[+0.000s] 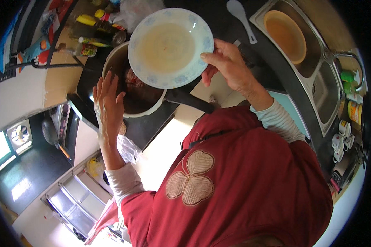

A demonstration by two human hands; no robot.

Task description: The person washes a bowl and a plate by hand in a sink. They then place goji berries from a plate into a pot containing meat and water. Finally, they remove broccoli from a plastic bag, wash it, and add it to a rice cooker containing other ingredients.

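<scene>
My right hand (232, 63) grips the right rim of a white shallow dish (170, 81), thumb on top. Pale blue flowers decorate its rim, and thin yellowish liquid (167, 48) lies in it. Below the dish stands a metal cooking pot (148, 113) with a long black handle (191, 100). Reddish-brown pieces that look like meat (133, 78) show in the dark inside of the pot; the dish hides part of its opening. At the pot's left rim my left hand (106, 102) is held with its fingers stretched out and nothing in it; contact with the rim is unclear.
A white rice paddle (241, 18) lies on the dark counter beside a double steel sink (313, 69), which holds an orange-brown basin (301, 40). Several bottles (102, 27) crowd behind the pot. A black wire rack (65, 65) juts out at left. White mugs (338, 140) hang at right.
</scene>
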